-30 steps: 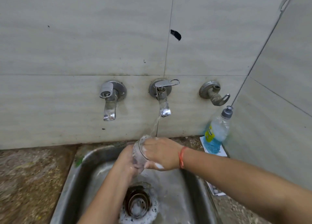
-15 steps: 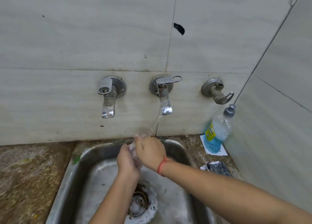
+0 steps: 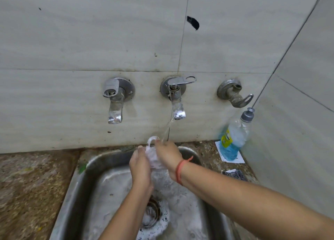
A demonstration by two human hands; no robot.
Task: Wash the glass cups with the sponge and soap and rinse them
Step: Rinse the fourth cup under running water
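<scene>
A clear glass cup (image 3: 151, 153) is held between both hands over the steel sink (image 3: 79, 183), its rim tilted up toward the wall. My left hand (image 3: 140, 164) grips its left side and my right hand (image 3: 169, 155) wraps its right side. Water streams from the middle tap (image 3: 176, 102) onto the cup's rim and my right hand's fingers. Foam lies around the drain (image 3: 151, 215). A bottle of blue soap (image 3: 234, 137) stands at the back right. No sponge shows plainly.
A second tap (image 3: 115, 99) is on the left and a bare valve (image 3: 235, 94) on the right of the tiled wall. A speckled stone counter (image 3: 30, 189) flanks the sink. A dark patterned packet (image 3: 235, 174) lies right of the sink.
Both hands with the cup have stayed under the running water. The cup has turned more upright between the hands. The view has shifted slightly.
</scene>
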